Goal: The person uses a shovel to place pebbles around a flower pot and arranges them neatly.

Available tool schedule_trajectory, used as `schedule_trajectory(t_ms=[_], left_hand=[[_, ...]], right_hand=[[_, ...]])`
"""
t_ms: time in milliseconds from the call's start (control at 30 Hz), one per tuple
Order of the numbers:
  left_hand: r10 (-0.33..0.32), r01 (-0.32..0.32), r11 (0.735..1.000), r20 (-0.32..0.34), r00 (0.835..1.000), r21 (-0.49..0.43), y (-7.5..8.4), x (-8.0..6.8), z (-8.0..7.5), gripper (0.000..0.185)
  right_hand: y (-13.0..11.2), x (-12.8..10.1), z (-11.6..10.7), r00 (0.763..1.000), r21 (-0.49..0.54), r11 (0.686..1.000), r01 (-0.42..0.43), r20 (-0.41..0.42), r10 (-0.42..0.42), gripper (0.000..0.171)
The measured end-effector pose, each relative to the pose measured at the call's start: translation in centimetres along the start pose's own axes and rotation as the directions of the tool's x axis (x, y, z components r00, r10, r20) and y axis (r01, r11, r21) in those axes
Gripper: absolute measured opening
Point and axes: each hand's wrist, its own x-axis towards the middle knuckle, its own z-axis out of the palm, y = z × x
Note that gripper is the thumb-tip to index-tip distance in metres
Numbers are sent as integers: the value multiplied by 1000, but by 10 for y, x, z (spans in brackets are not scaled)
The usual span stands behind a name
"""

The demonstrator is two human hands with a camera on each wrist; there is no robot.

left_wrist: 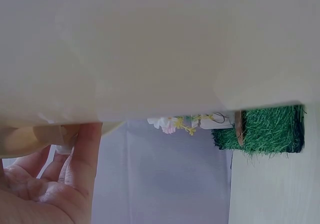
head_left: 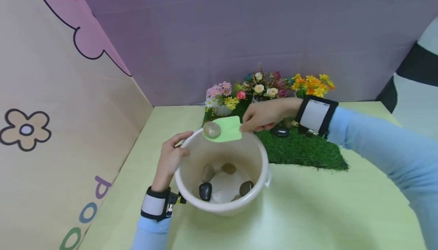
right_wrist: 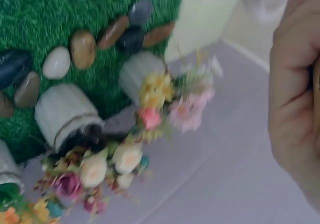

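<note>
A white plastic bucket (head_left: 260, 155) stands on the pale green table, with several stones (head_left: 205, 191) on its bottom. My left hand (head_left: 170, 155) grips the bucket's left rim; in the left wrist view the bucket wall (left_wrist: 160, 43) fills the top and my fingers (left_wrist: 82, 154) curl at it. My right hand (head_left: 261, 115) holds a light green scoop (head_left: 227, 128) by its handle over the bucket's far rim. A grey-beige stone (head_left: 212, 129) lies on the scoop. In the right wrist view my curled right hand (right_wrist: 295, 93) shows at the right edge.
A patch of artificial grass (head_left: 301, 149) lies behind the bucket, with small pots of artificial flowers (head_left: 260, 86) and a row of pebbles (right_wrist: 82, 48). A dark stone (head_left: 280, 131) lies on the grass. Cardboard walls close the left and back.
</note>
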Motion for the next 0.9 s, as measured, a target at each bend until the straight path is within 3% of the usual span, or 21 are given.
schedule_trajectory(t_ms=[200,433,667,900], left_hand=[[-8,8,1000,7,1000,20,2,1,1,57],[-26,26,999,7,1000,19,3,-4,0,57],[-48,48,999,-9,999,20,7,-4,-1,57],[-56,56,998,0,998,34,7,-5,1,57]], right_hand=[[26,-15,-18,995,95,993,-71,-61,77,36],[69,-21,-18,981,151,978,-141,-111,159,37],[128,-21,9,955,210,949,-234,-131,265,37],[179,-10,53,928,339,892,-298,-117,355,36]])
